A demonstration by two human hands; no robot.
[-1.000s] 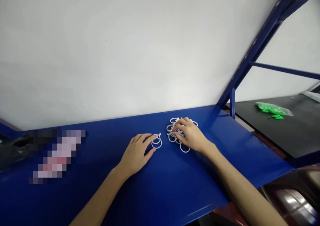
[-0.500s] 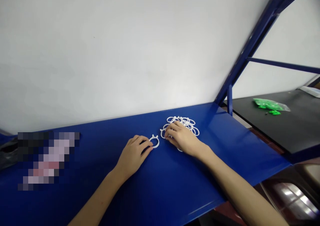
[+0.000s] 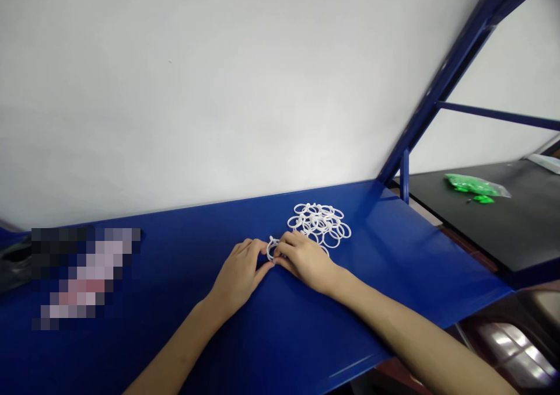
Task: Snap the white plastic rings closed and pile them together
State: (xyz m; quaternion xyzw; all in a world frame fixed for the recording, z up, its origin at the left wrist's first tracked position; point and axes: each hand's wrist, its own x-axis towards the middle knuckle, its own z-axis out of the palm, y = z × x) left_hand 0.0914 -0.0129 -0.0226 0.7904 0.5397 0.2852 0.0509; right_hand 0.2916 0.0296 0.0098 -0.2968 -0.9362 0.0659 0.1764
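Observation:
Thin white rings with small knobs on the rim lie in an overlapping pile (image 3: 322, 224) on the blue tabletop (image 3: 280, 336). Left of that pile, a white ring (image 3: 268, 249) rests in the fingertips of my left hand (image 3: 238, 272), thumb and index finger closed at its left edge. My right hand (image 3: 306, 261) pinches what looks like a second white ring, brought up against the first so that the two overlap. My right fingers hide most of that ring. Part of another ring (image 3: 325, 250) shows behind my right knuckles.
A white wall (image 3: 219, 91) runs along the table's back edge. At the right rises a blue metal frame (image 3: 431, 94). Beyond it, a black table (image 3: 472, 220) bears a clear bag of green pieces (image 3: 475, 185). A blurred-out flat item (image 3: 94, 275) and dark plastic (image 3: 15, 264) lie at the left.
My right hand has moved left from the pile to my left hand, carrying a white ring. The pile is now more exposed. My left hand has stayed nearly in place on its ring.

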